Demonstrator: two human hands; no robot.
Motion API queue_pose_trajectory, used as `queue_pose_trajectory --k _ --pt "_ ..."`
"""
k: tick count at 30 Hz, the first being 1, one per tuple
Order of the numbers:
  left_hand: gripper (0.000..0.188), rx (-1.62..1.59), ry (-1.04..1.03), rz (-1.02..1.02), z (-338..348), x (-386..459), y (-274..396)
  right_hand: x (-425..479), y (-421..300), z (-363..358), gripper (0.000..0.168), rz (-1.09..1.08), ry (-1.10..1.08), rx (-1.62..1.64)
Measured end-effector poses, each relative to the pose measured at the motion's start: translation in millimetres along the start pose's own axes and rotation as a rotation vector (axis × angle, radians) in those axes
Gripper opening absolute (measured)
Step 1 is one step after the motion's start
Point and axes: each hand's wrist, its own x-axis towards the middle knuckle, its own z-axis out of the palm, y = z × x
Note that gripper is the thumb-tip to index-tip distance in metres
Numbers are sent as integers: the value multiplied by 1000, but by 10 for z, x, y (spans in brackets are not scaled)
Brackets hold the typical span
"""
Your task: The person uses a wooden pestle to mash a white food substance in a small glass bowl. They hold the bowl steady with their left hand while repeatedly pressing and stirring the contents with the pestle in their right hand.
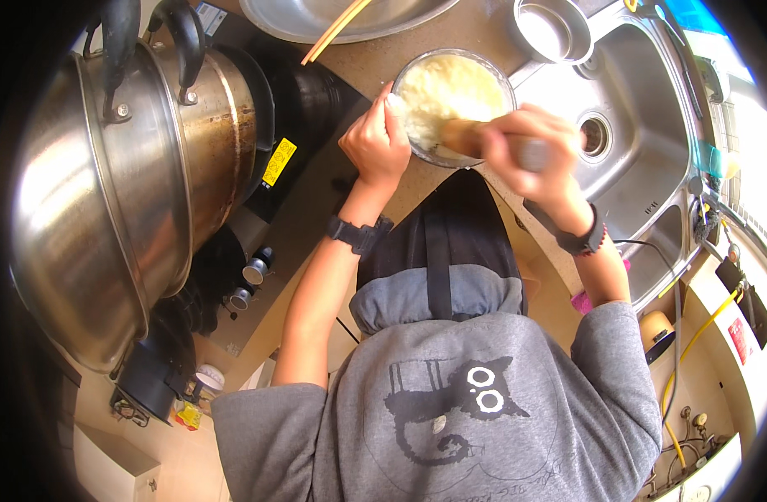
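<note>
A round bowl point(509, 85) full of pale yellow, lumpy mash point(449, 85) stands on the brown counter. My left hand point(377, 138) grips its left rim, thumb on top. In my right hand point(537, 154), blurred by motion, is the handle of a thick wooden tool point(464, 137), perhaps a pestle or rolling pin. Its far end dips into the mash at the lower part of the bowl, so its tip is hidden.
Steaming pots point(132, 188) with black handles stand on the stove at left. Wooden chopsticks point(336, 30) rest on a wide metal basin point(283, 25) beyond the bowl. A small round metal pan point(584, 47) sits beside the stainless-steel sink point(647, 125) at right.
</note>
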Motion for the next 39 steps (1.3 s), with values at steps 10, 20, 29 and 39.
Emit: queue_pose_trajectory --k 10,20,29,39 --pt "25 -3 8 -1 2 -27 -6 61 -64 -148 4 268 83 18" --pt "24 -38 17 16 20 -11 17 -90 105 87 5 89 -119 118" --pt "25 -49 2 10 20 -13 48 -152 81 87 4 104 -143 85" --pt "25 -3 17 23 2 -26 5 -88 79 73 4 287 -43 73"
